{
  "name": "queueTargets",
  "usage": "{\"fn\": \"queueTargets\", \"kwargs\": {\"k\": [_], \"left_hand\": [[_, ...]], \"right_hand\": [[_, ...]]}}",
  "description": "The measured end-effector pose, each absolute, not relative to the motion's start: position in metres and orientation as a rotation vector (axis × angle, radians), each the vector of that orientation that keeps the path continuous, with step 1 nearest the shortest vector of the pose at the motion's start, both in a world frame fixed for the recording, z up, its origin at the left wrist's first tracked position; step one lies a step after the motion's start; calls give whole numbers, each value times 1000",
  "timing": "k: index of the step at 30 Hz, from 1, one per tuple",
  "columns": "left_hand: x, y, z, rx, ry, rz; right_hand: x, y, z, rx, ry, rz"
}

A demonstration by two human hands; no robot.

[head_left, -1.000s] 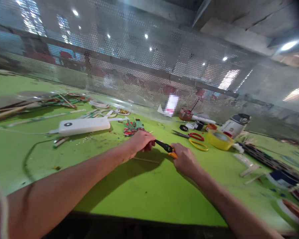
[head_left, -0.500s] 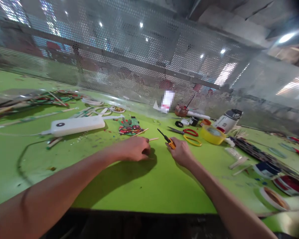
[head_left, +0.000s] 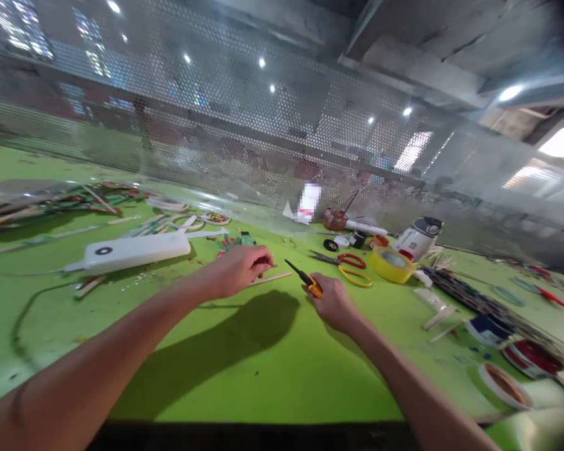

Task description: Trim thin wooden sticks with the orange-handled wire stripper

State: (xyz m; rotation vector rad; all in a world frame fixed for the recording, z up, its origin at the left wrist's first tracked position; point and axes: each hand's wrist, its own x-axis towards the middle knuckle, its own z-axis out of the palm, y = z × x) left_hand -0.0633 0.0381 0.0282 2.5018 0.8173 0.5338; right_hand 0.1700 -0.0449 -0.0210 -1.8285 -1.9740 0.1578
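My right hand (head_left: 333,304) is closed round the orange handles of small black-bladed cutters (head_left: 303,278), whose tip points up and left. My left hand (head_left: 240,267) hovers just left of them with fingers curled, its fingertips at one end of a thin wooden stick (head_left: 270,279) lying on the green table (head_left: 244,369). Whether the fingers pinch the stick is unclear. A pile of red and green cut pieces (head_left: 232,241) lies just behind the left hand.
A white power bank (head_left: 131,250) with a cable lies to the left. Red-and-yellow scissors (head_left: 348,266), a yellow tape roll (head_left: 392,263) and a white bottle (head_left: 418,237) sit right of centre. Ribbon spools (head_left: 521,357) line the right edge. A perforated metal screen (head_left: 263,125) backs the table.
My left hand left the cutters' tip, dropped to the table, then rose and moved back to the stick. My right hand with the cutters shifted slightly left.
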Motion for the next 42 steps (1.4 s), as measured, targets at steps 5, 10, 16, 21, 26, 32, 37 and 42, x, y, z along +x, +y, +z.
{"fn": "queueTargets", "kwargs": {"k": [5, 10, 16, 21, 26, 32, 37, 42], "left_hand": [[-70, 36, 51, 2287, 691, 672], [-68, 19, 53, 2154, 426, 639], [-62, 3, 50, 2081, 304, 515], [-60, -3, 51, 2056, 277, 498], [-60, -5, 54, 2082, 232, 493], [-60, -7, 56, 2072, 239, 504], [-60, -8, 56, 2071, 264, 492], [-60, -8, 55, 2075, 249, 470]], "right_hand": [[170, -74, 20, -1754, -2040, 101], [186, -129, 61, -1885, -2179, 12], [193, -168, 73, -1919, -2335, -351], [185, -166, 81, -1951, -2364, -463], [181, -159, 85, -1959, -2375, -454], [179, -162, 86, -1965, -2372, -434], [177, -162, 85, -1963, -2367, -462], [177, -162, 86, -1974, -2364, -449]]}}
